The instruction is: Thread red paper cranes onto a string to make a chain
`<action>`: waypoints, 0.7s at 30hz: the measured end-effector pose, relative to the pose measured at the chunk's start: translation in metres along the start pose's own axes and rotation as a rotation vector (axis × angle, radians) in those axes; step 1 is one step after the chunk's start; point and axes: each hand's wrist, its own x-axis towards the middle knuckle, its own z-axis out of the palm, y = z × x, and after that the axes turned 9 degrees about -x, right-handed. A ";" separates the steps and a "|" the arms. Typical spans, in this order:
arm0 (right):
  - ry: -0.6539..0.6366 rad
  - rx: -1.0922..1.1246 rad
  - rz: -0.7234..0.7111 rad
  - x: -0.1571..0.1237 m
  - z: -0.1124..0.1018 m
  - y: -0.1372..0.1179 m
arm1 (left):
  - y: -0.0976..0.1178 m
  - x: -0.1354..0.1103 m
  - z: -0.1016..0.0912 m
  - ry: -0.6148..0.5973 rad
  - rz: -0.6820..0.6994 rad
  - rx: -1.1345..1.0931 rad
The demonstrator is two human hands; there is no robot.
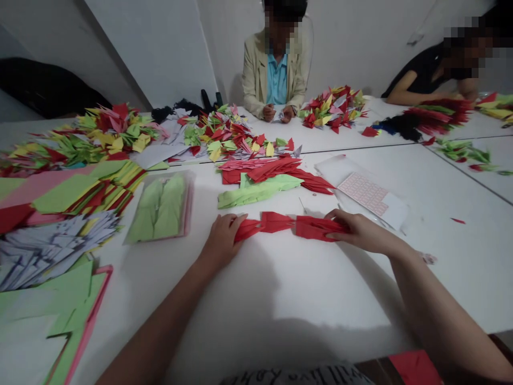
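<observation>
In front of me, a row of red folded papers lies across the white table. My left hand (224, 231) is closed around the left-hand red folded paper (247, 230). A single flat red piece (276, 222) sits in the middle, its ends close to both bundles. My right hand (355, 227) grips the right end of a red folded paper bundle (315, 228), thumb on the near side and fingers over the top. Just beyond lie green folded papers (260, 192) and a pile of red folded papers (280, 170).
A clear packet of green papers (160, 208) lies left, beside stacks of coloured paper (68, 195) and white folded strips (56, 246). A sticker sheet (363, 192) is at right. Heaps of folded paper (236, 133) line the back, where two people (276, 80) sit.
</observation>
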 end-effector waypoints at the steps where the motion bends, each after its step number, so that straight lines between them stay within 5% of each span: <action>1: 0.000 0.074 -0.026 0.002 0.000 -0.004 | -0.004 -0.004 -0.008 -0.001 -0.014 0.010; 5: 0.018 0.227 0.011 0.014 0.011 -0.009 | -0.015 -0.024 -0.033 -0.013 -0.059 0.089; 9: 0.071 0.280 0.037 0.022 0.025 -0.003 | 0.003 -0.032 -0.036 -0.024 -0.037 0.121; 16: 0.173 0.012 -0.388 0.019 0.041 -0.019 | 0.065 0.007 0.005 -0.087 0.249 0.054; 21: 0.232 -0.013 -0.432 0.024 0.058 -0.025 | 0.072 0.019 0.037 -0.055 0.321 0.036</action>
